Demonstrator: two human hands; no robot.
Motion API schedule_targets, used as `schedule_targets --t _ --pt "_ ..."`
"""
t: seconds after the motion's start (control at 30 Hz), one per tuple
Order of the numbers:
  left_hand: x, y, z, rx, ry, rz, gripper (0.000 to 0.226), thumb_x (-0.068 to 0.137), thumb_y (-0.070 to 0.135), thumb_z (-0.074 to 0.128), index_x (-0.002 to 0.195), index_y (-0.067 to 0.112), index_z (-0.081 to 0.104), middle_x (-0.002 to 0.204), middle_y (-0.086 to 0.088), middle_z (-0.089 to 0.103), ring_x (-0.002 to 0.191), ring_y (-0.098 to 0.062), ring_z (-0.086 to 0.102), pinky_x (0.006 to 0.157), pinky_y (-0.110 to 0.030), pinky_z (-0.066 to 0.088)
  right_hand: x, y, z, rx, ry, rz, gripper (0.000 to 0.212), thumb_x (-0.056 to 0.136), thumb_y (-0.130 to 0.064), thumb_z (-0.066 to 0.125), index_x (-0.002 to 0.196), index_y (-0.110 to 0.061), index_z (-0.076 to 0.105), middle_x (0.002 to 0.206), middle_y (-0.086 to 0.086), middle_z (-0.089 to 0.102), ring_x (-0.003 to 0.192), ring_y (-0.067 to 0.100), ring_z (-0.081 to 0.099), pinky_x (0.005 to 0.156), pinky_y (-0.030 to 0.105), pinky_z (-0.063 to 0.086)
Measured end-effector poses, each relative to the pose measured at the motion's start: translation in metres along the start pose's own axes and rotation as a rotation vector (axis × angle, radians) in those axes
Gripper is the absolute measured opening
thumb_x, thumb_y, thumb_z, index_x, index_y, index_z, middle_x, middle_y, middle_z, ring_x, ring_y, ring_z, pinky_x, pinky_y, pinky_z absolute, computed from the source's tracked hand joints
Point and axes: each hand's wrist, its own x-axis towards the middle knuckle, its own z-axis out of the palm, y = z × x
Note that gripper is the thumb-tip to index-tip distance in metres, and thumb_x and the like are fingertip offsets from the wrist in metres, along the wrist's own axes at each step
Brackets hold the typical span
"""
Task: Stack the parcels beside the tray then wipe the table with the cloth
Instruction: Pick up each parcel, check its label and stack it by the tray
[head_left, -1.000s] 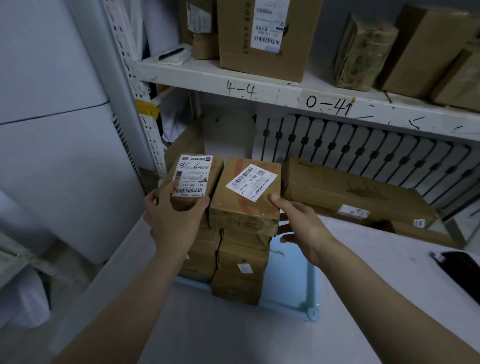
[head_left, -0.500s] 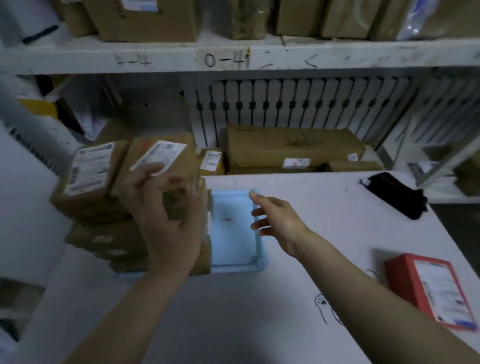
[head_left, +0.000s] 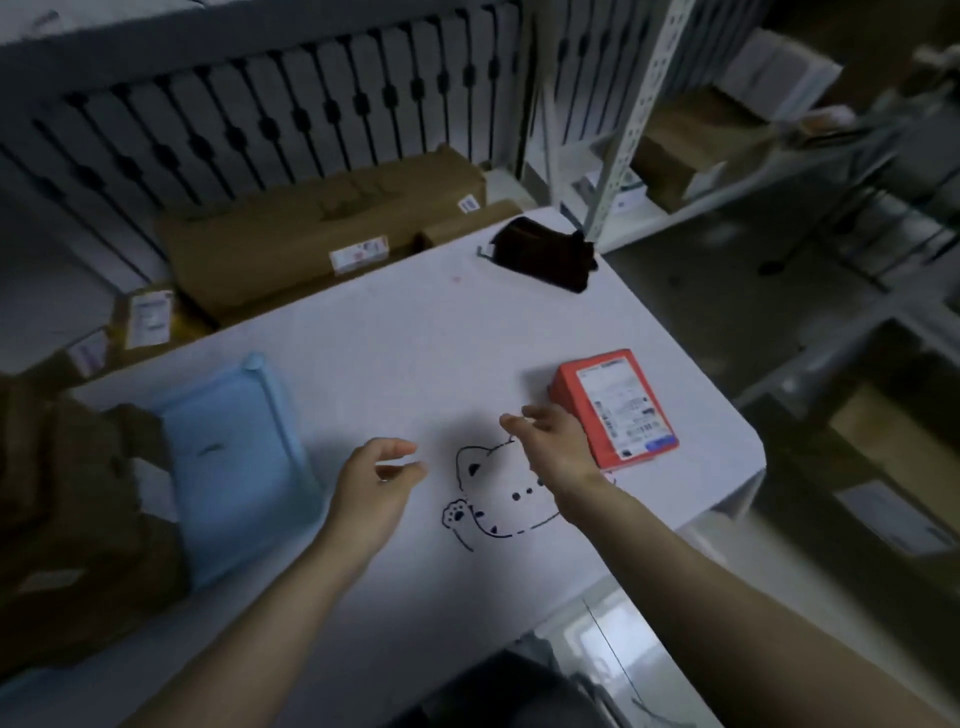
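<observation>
Head view: both hands hang over the white table (head_left: 395, 332) with nothing in them. The left hand (head_left: 371, 475) has its fingers loosely curled and parted, near the right edge of the blue tray (head_left: 280, 415). The right hand (head_left: 553, 449) is spread open, fingers forward, just beside the red parcel (head_left: 615, 408), which lies flat with its label up near the table's right edge; whether the hand touches it cannot be told. Brown parcels (head_left: 78, 519) are piled at the tray's left side (blurred, so their count is unclear), partly overlapping it. The dark cloth (head_left: 545, 254) lies crumpled at the far right corner, well apart from both hands. A bear drawing (head_left: 493, 499) marks the tabletop between the wrists.
</observation>
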Motion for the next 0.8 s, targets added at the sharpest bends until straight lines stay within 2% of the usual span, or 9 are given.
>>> schedule_targets --t 0.07,0.13,0.2,0.27,0.4,0.47,0.57,0.67,0.8 --pt "0.003 0.0 0.017 -0.017 -0.041 -0.066 0.015 0.088 0.01 0.068 0.091 0.023 0.064 0.103 0.002 0.065 0.1 -0.02 0.061 0.095 -0.038 0.05 0.012 0.014 -0.019 -0.116 0.169 -0.089 0.046 0.085 -0.031 0.073 0.122 -0.007 0.06 0.118 0.012 0.062 0.11 0.03 0.059 0.086 0.043 0.051" --pt "0.004 -0.003 0.035 -0.013 -0.077 -0.13 0.012 0.088 0.011 0.068 0.089 0.023 0.064 0.1 0.005 0.065 0.098 -0.019 0.061 0.098 -0.041 0.049 0.023 0.024 -0.04 -0.315 0.321 -0.112 0.059 0.082 -0.035 0.074 0.132 -0.01 0.055 0.128 0.014 0.053 0.123 0.033 0.046 0.105 0.047 0.041" --pt "0.003 -0.007 0.047 -0.007 -0.108 -0.187 0.009 0.089 0.014 0.068 0.09 0.022 0.065 0.1 0.004 0.065 0.095 -0.017 0.061 0.097 -0.039 0.049 0.033 0.031 -0.058 -0.475 0.436 -0.109 0.072 0.08 -0.042 0.075 0.141 -0.015 0.047 0.139 0.014 0.044 0.13 0.035 0.036 0.11 0.047 0.029" --pt "0.003 -0.012 0.055 -0.001 -0.122 -0.215 0.007 0.088 0.015 0.068 0.092 0.021 0.067 0.1 0.0 0.067 0.091 -0.016 0.062 0.097 -0.041 0.05 0.044 0.036 -0.07 -0.558 0.48 -0.1 0.085 0.076 -0.047 0.077 0.145 -0.015 0.039 0.145 0.014 0.038 0.134 0.035 0.032 0.111 0.048 0.024" --pt "0.001 -0.017 0.063 -0.024 -0.122 -0.268 0.006 0.089 0.013 0.067 0.093 0.017 0.066 0.092 -0.004 0.067 0.081 -0.014 0.062 0.09 -0.04 0.052 0.063 0.046 -0.078 -0.613 0.382 -0.049 0.118 0.062 -0.064 0.082 0.152 -0.018 0.021 0.149 0.015 0.034 0.14 0.035 0.029 0.114 0.05 0.021" --pt "-0.002 -0.017 0.064 -0.04 -0.104 -0.289 0.005 0.09 0.012 0.065 0.091 0.016 0.065 0.089 -0.004 0.067 0.083 -0.017 0.062 0.087 -0.039 0.052 0.069 0.046 -0.077 -0.626 0.351 -0.039 0.126 0.058 -0.067 0.083 0.154 -0.02 0.015 0.147 0.015 0.035 0.138 0.035 0.031 0.113 0.049 0.023" --pt "-0.004 -0.019 0.064 -0.066 -0.08 -0.304 0.007 0.091 0.01 0.063 0.087 0.015 0.065 0.085 -0.006 0.065 0.083 -0.02 0.06 0.085 -0.038 0.051 0.069 0.043 -0.072 -0.689 0.316 -0.056 0.125 0.059 -0.065 0.082 0.154 -0.023 0.012 0.14 0.014 0.038 0.131 0.034 0.037 0.107 0.048 0.029" --pt "-0.008 -0.018 0.063 -0.095 -0.087 -0.341 0.001 0.091 0.014 0.064 0.09 0.014 0.065 0.092 -0.009 0.065 0.087 -0.022 0.061 0.085 -0.038 0.052 0.06 0.042 -0.057 -0.74 0.233 -0.118 0.121 0.061 -0.063 0.08 0.154 -0.025 0.012 0.134 0.013 0.04 0.125 0.032 0.039 0.103 0.046 0.031" --pt "-0.011 -0.019 0.058 -0.122 -0.162 -0.383 0.034 0.087 0.041 0.069 0.104 0.013 0.061 0.11 -0.002 0.065 0.105 -0.02 0.064 0.097 -0.043 0.052 0.039 0.038 -0.023 -0.658 0.049 -0.205 0.12 0.061 -0.058 0.081 0.154 -0.029 0.011 0.134 0.01 0.041 0.128 0.031 0.038 0.106 0.047 0.029"
